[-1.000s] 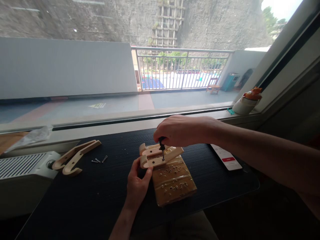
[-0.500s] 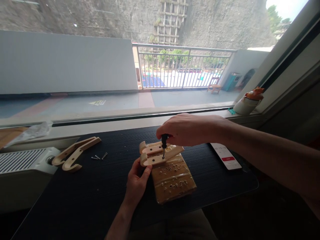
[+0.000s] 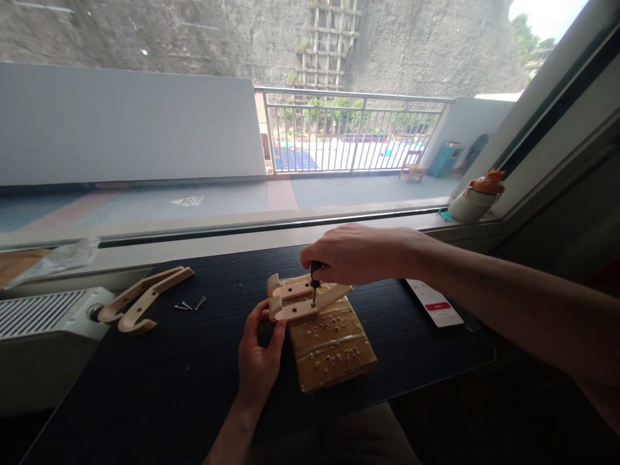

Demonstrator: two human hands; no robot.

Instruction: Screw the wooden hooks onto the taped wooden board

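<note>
My right hand (image 3: 346, 254) is closed around the dark handle of a screwdriver (image 3: 315, 276), held upright. Its tip meets a dark hole or screw in the nearer wooden hook (image 3: 305, 310). At that hook's curved left end, my left hand (image 3: 259, 355) grips with thumb and fingers, some of them hidden behind it. Just beyond lies a second wooden hook (image 3: 289, 292), roughly parallel. Both rest on a brown block (image 3: 334, 365) wrapped in clear film or tape, its top pocked with several holes.
Two more wooden hooks (image 3: 140, 303) lie at the left of the black table (image 3: 203, 381), beside several loose screws (image 3: 191, 305). A phone (image 3: 436, 303) sits under my right forearm. A white radiator (image 3: 53, 313) adjoins the table's left edge; a bottle (image 3: 477, 197) stands on the windowsill.
The view has shifted slightly. My left hand has moved a little on the hook's end, its fingers now higher against it. The screwdriver stays upright at the same spot.
</note>
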